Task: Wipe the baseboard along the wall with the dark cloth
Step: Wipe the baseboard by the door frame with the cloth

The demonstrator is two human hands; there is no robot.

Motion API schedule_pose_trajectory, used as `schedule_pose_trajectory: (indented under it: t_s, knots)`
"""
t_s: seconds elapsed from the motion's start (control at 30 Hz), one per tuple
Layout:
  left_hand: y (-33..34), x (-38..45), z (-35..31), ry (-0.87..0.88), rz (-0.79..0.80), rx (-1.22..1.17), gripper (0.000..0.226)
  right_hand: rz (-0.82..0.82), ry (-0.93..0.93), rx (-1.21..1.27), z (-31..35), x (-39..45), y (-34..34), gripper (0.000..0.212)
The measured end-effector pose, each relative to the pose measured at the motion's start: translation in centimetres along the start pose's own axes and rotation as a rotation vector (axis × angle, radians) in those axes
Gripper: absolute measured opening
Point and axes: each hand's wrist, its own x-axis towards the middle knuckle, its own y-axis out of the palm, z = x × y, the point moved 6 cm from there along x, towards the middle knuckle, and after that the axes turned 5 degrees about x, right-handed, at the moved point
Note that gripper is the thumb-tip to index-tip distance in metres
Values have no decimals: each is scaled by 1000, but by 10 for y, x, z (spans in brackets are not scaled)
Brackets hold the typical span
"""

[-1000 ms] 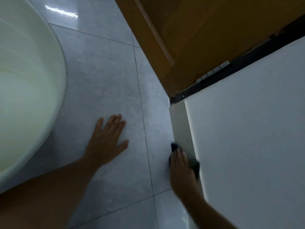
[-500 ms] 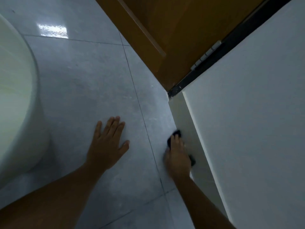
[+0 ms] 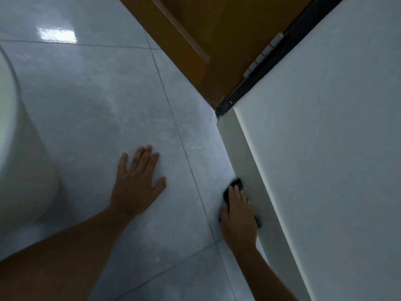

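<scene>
Grey tiled floor [image 3: 91,109] meets white baseboard [image 3: 243,157] at 3 o'clock. I note the right hand [image 3: 238,216], fingers flat, pressing the dark cloth [image 3: 233,187] against it. Left hand [image 3: 136,181] is splayed, empty, on tile at 9 o'clock.

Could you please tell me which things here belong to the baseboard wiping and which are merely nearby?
In use: dark cloth, baseboard, right hand.
Nearby only: left hand flat on floor tiles, wooden door, white basin.
</scene>
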Motion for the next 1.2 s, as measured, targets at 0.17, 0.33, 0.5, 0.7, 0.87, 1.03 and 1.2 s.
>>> schedule_pose_trajectory:
  t_s: [0.17,0.33,0.5,0.7,0.87,1.03,1.2]
  knots:
    - [6,-2,0,14,28,50,73,46,98,-21,-88,-129,23,59]
    - [2,-68,-43,18,44,38,70,79,111,-47,-96,-156,21,54]
    - [31,-132,-92,107,136,8,72,57,27,20,-41,-75,3,55]
    - [34,-136,-85,142,200,83,75,102,-117,55,-16,-31,-1,65]
    - [27,-136,-90,109,246,79,80,104,-61,73,-98,-150,15,66]
    - [17,-128,-122,100,176,23,75,43,73,86,-194,-254,59,62]
    - [45,-129,-140,117,97,47,69,50,52,110,-163,-230,50,64]
